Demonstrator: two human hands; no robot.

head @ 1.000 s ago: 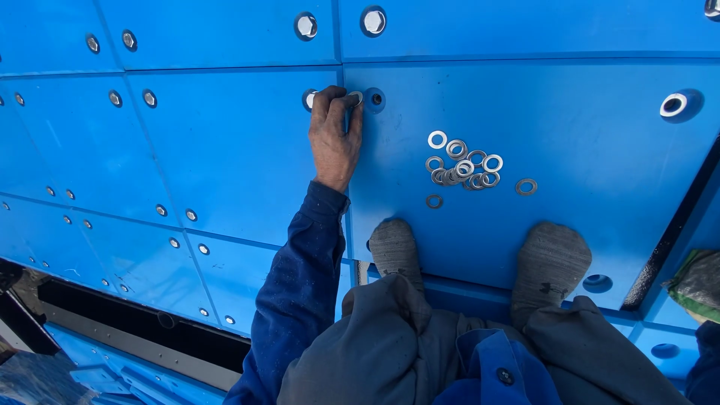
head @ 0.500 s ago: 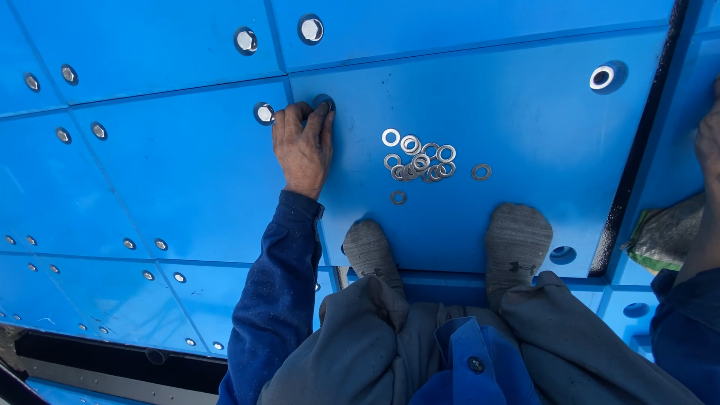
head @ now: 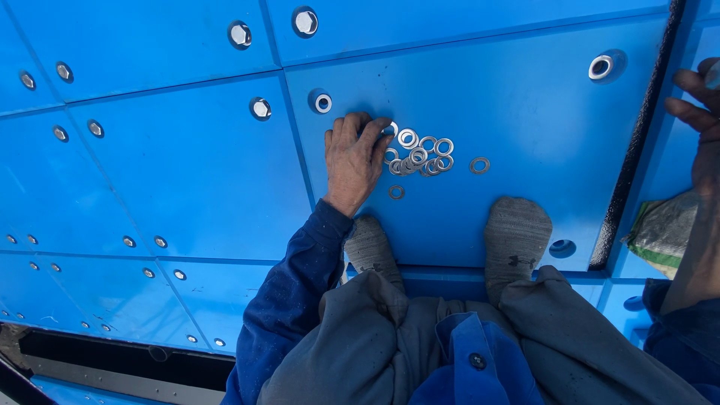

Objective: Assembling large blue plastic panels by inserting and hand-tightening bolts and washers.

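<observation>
Left hand (head: 354,161) lay palm down on the blue panel (head: 525,105) at frame centre, fingers (head: 358,127) spread and curled slightly, fingertips at the left edge of a pile of metal washers (head: 418,154); it touched the nearest washers, but whether it gripped one could not be told. The washers sat in a loose overlapping cluster just right of the hand, centre of frame. Single washer (head: 480,165) lay apart to the right of the pile, another single washer (head: 396,192) just below it near the wrist. Right hand (head: 697,112) was at the far right edge of the frame, fingers loosely spread, partly cut off, well apart from the left hand; what it held, if anything, could not be told. Two socked feet (head: 514,232) rested on the lower edge of the same panel, below the washers. Dark blue sleeve (head: 292,300) ran from the left wrist to the lower centre. Hex bolt heads (head: 305,22) sat in the panels at upper centre and upper left, and an open hole with a washer (head: 323,103) was just above the left hand. Green and white sack (head: 664,232) lay at right, beyond a black seam (head: 637,142).
</observation>
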